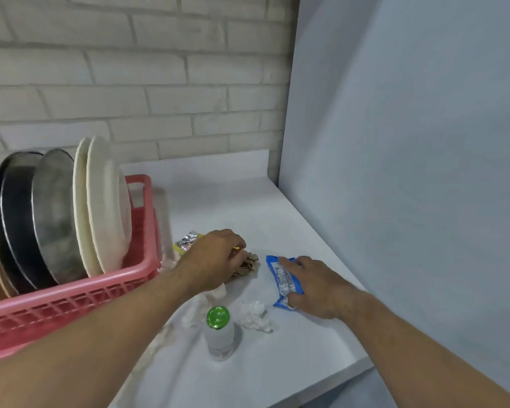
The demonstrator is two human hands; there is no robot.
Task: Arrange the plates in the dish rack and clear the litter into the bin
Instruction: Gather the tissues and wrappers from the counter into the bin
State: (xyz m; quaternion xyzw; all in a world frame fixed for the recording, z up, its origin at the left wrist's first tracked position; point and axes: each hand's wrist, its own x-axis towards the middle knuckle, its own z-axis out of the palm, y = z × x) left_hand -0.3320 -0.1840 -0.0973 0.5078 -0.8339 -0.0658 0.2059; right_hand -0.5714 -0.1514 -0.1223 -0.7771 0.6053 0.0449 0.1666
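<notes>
Several plates stand on edge in the pink dish rack (136,269) at the left: two cream plates (103,207), a steel plate (56,213) and a black one (15,219). My left hand (215,257) curls its fingers round a crumpled brown paper (248,265) on the white counter. A yellow and silver wrapper (187,241) lies just behind that hand. My right hand (315,285) grips a blue snack wrapper (283,279), with the thumb under its near end. Crumpled white tissue (255,316) lies in front. No bin is in view.
A clear plastic bottle (220,334) with a green cap stands near the front of the counter (277,219). More white tissue (195,313) lies beside the rack. A grey panel (395,142) walls off the right side; brick wall behind. The counter edge (351,372) runs at the lower right.
</notes>
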